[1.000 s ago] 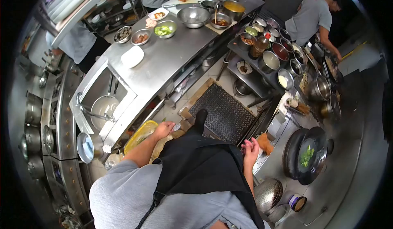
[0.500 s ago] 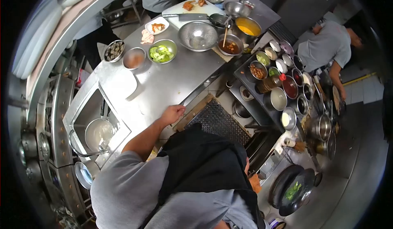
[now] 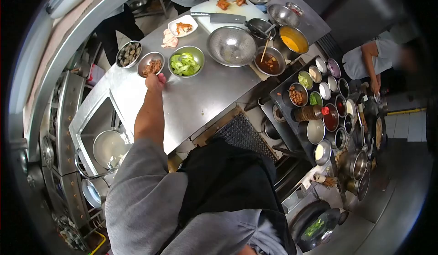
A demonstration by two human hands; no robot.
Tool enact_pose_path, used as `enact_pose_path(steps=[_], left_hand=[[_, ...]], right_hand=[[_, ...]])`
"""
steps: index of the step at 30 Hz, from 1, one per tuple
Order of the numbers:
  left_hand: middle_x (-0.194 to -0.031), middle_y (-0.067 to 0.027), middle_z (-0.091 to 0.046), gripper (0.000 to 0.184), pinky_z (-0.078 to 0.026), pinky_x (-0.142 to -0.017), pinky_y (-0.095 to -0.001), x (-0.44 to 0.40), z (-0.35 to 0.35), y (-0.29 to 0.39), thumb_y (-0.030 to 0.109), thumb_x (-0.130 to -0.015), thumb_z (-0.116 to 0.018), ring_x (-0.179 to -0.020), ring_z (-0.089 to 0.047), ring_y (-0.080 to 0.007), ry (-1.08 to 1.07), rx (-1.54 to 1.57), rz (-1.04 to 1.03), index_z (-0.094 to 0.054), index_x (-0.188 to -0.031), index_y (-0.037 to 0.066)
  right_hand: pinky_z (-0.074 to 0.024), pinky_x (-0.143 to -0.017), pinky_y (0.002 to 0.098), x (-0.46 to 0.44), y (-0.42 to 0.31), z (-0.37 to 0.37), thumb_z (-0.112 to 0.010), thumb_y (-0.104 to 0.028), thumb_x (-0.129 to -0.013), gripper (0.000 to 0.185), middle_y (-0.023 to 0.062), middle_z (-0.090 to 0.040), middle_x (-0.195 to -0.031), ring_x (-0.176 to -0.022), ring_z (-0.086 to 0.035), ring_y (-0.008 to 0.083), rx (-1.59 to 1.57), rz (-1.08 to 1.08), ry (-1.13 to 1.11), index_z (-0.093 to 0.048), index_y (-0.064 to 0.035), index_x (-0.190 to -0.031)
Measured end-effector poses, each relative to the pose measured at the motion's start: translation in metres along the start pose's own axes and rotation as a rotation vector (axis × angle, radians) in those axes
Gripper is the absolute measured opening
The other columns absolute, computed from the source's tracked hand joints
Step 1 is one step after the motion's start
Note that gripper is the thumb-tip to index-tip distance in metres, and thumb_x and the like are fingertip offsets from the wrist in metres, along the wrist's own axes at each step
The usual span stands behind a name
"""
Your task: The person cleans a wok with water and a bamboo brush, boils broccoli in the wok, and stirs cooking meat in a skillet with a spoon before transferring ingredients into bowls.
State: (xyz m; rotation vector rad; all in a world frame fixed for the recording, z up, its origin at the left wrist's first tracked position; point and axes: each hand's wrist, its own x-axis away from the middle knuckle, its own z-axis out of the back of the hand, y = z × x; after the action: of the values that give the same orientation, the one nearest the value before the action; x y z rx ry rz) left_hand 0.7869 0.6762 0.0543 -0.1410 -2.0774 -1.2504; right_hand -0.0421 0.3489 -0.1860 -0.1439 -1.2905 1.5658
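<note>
My left hand, arm stretched forward over the steel table, is closed at the near rim of a small metal bowl that holds pieces of brown meat. Its fingers are partly hidden against the rim. Right of it stands a metal bowl of cut green vegetable, and to the left a metal bowl of dark grey chunks. Behind, a white dish carries browned meat, beside pale raw-looking pieces. My right hand is out of sight.
A large metal bowl, a cleaver and a sauce bowl stand along the far table. Left is a sink. Right are several ingredient bowls, a bottle, a wok with greens and a co-worker.
My left hand has gone forward and left, from the table's near edge to the meat bowl. My right hand has dropped out of view. The camera view has shifted slightly.
</note>
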Motion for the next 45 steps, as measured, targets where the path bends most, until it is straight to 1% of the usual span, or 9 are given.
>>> enact_pose_path(steps=[4, 7, 13, 14, 19, 25, 29, 39, 45], left_hand=[[-0.069, -0.0091, -0.058, 0.020, -0.049, -0.044, -0.0334, 0.020, 0.009, 0.030, 0.014, -0.093, -0.045, -0.052, -0.057, -0.0185, 0.041, -0.104, -0.249, -0.054, -0.104, -0.001], [-0.064, -0.0099, -0.055, 0.018, -0.047, -0.039, -0.0316, 0.078, 0.035, 0.040, 0.014, -0.092, -0.044, -0.046, -0.053, -0.0171, -0.108, -0.191, -0.381, -0.052, -0.097, -0.002], [-0.061, -0.0095, -0.054, 0.015, -0.048, -0.038, -0.0316, 0.163, 0.072, -0.005, 0.013, -0.093, -0.047, -0.041, -0.051, -0.0179, -0.230, -0.474, -0.109, -0.045, -0.098, -0.002], [-0.062, -0.0091, -0.053, 0.015, -0.049, -0.039, -0.0323, 0.184, 0.071, -0.010, 0.012, -0.092, -0.046, -0.041, -0.051, -0.0178, -0.287, -0.452, -0.109, -0.045, -0.100, -0.001], [-0.070, -0.0088, -0.056, 0.022, -0.049, -0.038, -0.0316, 0.256, 0.067, -0.067, 0.007, -0.092, -0.046, -0.041, -0.051, -0.0171, -0.351, -0.500, 0.050, -0.046, -0.113, 0.000], [-0.070, -0.0077, -0.057, 0.017, -0.048, -0.038, -0.0291, 0.303, 0.049, -0.121, 0.006, -0.092, -0.047, -0.043, -0.052, -0.0141, -0.529, -0.483, 0.095, -0.050, -0.108, 0.001], [-0.070, -0.0069, -0.058, 0.016, -0.048, -0.038, -0.0289, 0.340, 0.033, -0.157, 0.005, -0.091, -0.046, -0.043, -0.051, -0.0135, -0.649, -0.471, 0.056, -0.052, -0.105, 0.002], [-0.061, -0.0062, -0.055, 0.012, -0.047, -0.037, -0.0288, 0.428, -0.038, -0.223, 0.010, -0.091, -0.050, -0.041, -0.052, -0.0145, -0.904, -0.865, 0.230, -0.053, -0.100, 0.002], [-0.076, -0.0085, -0.062, 0.023, -0.051, -0.047, -0.0298, 0.458, -0.134, -0.244, 0.022, -0.097, -0.055, -0.050, -0.059, -0.0161, -1.504, -1.131, 0.342, -0.053, -0.110, 0.003]], right_hand=[[-0.0476, -0.072, 0.0308, -0.036, 0.039, 0.009, -0.066, -0.014, -0.086, 0.030, 0.0050, -0.063, -0.088, -0.079, -0.059, 0.0168, -0.065, 0.120, -0.064, -0.058, -0.0017, -0.113], [-0.0483, -0.073, 0.0340, -0.008, -0.139, 0.000, -0.065, -0.014, -0.086, 0.030, 0.0065, -0.064, -0.088, -0.079, -0.060, 0.0193, 0.109, -0.123, 0.064, -0.057, -0.0008, -0.113], [-0.0487, -0.081, 0.0353, -0.069, -0.075, 0.002, -0.063, -0.013, -0.088, 0.030, 0.0105, -0.064, -0.096, -0.087, -0.062, 0.0223, -0.025, -0.077, -0.096, -0.057, 0.0001, -0.114], [-0.0484, -0.083, 0.0349, -0.079, -0.071, -0.002, -0.063, -0.012, -0.088, 0.030, 0.0117, -0.064, -0.101, -0.091, -0.062, 0.0221, 0.252, 0.058, -0.076, -0.057, -0.0003, -0.115], [-0.0482, -0.075, 0.0302, -0.076, -0.145, 0.015, -0.063, -0.011, -0.089, 0.032, 0.0066, -0.063, -0.100, -0.084, -0.059, 0.0152, 0.006, -0.026, -0.164, -0.056, 0.0002, -0.118], [-0.0464, -0.063, 0.0282, -0.037, -0.240, 0.034, -0.059, -0.008, -0.092, 0.035, 0.0042, -0.061, -0.090, -0.069, -0.055, 0.0126, -0.156, -0.036, -0.112, -0.052, -0.0001, -0.125], [-0.0475, -0.058, 0.0269, -0.039, -0.238, 0.049, -0.059, -0.010, -0.093, 0.038, 0.0048, -0.062, -0.089, -0.071, -0.060, 0.0124, -0.204, 0.151, -0.069, -0.050, -0.0022, -0.129], [-0.0457, -0.061, 0.0218, -0.012, -0.425, 0.067, -0.059, -0.024, -0.099, 0.026, 0.0038, -0.067, -0.094, -0.071, -0.060, 0.0090, -0.414, 0.165, -0.325, -0.060, -0.0042, -0.116], [-0.0450, -0.047, 0.0258, -0.029, -0.439, 0.094, -0.058, -0.010, -0.090, 0.013, 0.0039, -0.061, -0.069, -0.055, -0.057, 0.0104, -0.339, 0.097, 0.163, -0.057, -0.0014, -0.081]])
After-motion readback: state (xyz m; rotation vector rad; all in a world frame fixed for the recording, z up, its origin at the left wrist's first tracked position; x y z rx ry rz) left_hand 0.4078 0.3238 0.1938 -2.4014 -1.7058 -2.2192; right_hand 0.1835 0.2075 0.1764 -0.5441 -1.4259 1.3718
